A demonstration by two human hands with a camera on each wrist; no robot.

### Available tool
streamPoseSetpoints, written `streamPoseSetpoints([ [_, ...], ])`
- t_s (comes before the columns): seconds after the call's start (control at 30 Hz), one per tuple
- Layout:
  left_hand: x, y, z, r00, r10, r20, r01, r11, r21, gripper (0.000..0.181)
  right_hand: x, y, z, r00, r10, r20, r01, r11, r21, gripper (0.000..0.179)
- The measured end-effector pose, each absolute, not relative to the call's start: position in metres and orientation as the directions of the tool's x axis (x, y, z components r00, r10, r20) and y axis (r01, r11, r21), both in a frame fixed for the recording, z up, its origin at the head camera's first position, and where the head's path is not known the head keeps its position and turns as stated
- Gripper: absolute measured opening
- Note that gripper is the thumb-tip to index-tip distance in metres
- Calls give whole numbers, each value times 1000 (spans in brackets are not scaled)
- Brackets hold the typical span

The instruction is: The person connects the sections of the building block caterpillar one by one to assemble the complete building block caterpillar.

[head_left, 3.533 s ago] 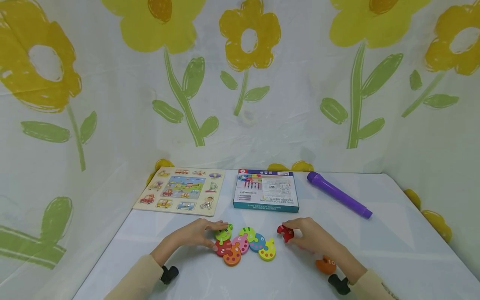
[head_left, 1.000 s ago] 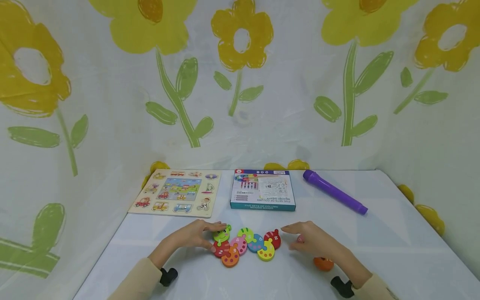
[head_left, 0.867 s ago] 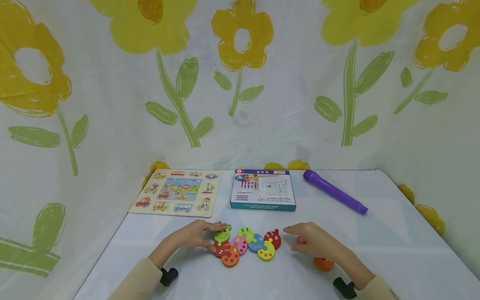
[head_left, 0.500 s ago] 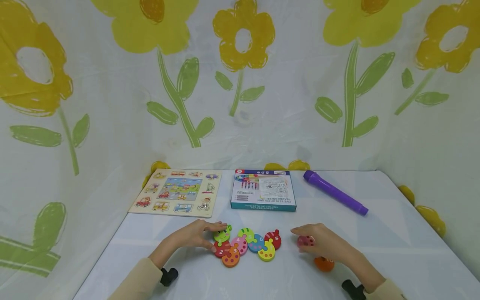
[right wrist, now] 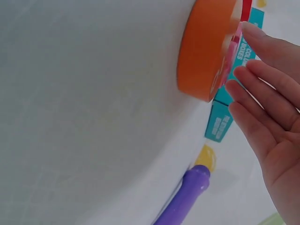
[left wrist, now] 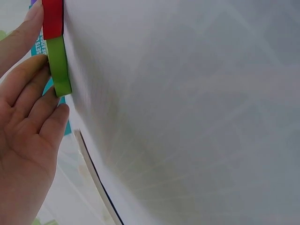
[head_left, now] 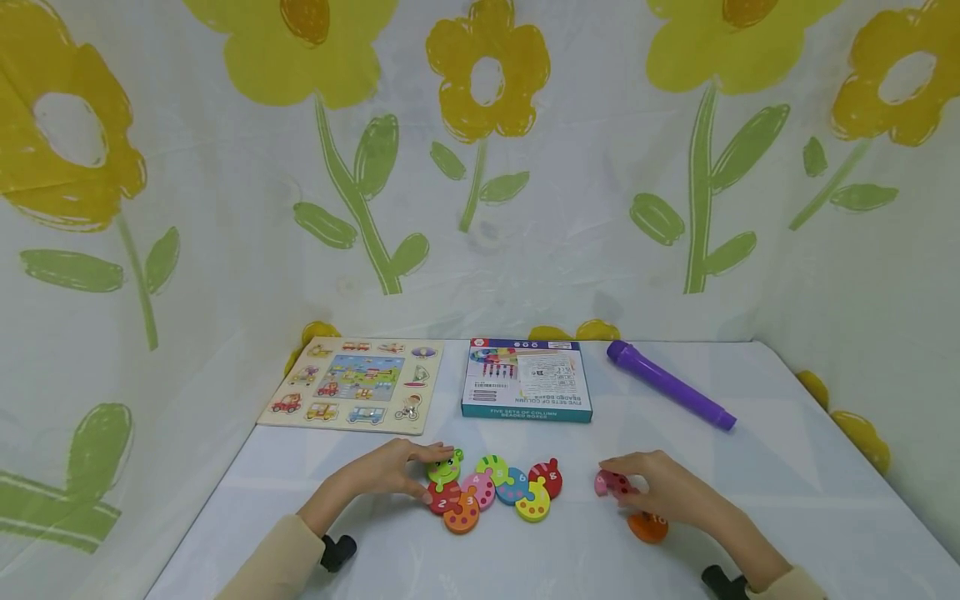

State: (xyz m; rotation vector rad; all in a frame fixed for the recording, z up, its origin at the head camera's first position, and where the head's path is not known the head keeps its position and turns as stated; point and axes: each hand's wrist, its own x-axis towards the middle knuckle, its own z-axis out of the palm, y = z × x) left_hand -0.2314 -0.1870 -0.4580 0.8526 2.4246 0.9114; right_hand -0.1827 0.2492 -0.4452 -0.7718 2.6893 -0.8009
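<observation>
In the head view a wooden number caterpillar lies joined on the table, from its green smiling head [head_left: 444, 468] through the red 2 piece [head_left: 442, 498] to the red 8 piece [head_left: 546, 477]. My left hand [head_left: 390, 468] holds its left end, fingers along the head and thumb against the red 2 piece. The left wrist view shows the green edge [left wrist: 58, 65] by the fingers. Farther right, my right hand [head_left: 663, 485] grips a pink dotted piece [head_left: 613, 483] between thumb and fingers, apart from the chain. The orange 10 piece [head_left: 647, 527] lies just below that hand.
Behind the caterpillar lie a wooden vehicle puzzle board [head_left: 352, 386], a flat teal-edged box [head_left: 527, 381] and a purple stick with a knobbed end [head_left: 671, 385]. A flower-printed curtain [head_left: 555, 208] surrounds the table.
The red 8 piece, earlier in my right hand, now sits at the chain's right end. My right hand has let it go and moved right to the pink piece. The left hand stays put.
</observation>
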Motion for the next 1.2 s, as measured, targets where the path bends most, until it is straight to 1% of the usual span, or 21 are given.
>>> streamPoseSetpoints([
  [0.47, -232, -187, -459, -731, 662, -163, 389, 601, 698, 65, -185, 256, -450, -837, -541, -81, -419, 729, -541, 47],
  [0.7, -231, -187, -459, -729, 665, -164, 394, 602, 694, 65, -189, 254, -456, -833, -546, -91, -418, 729, -542, 43],
  [0.93, -232, -187, -461, -723, 673, -155, 413, 601, 684, 64, -189, 251, -455, -842, -533, -90, -410, 738, -535, 46],
  [1.2, -231, -186, -459, -720, 677, -153, 423, 602, 678, 65, -189, 245, -454, -864, -500, -56, -408, 763, -501, 46],
])
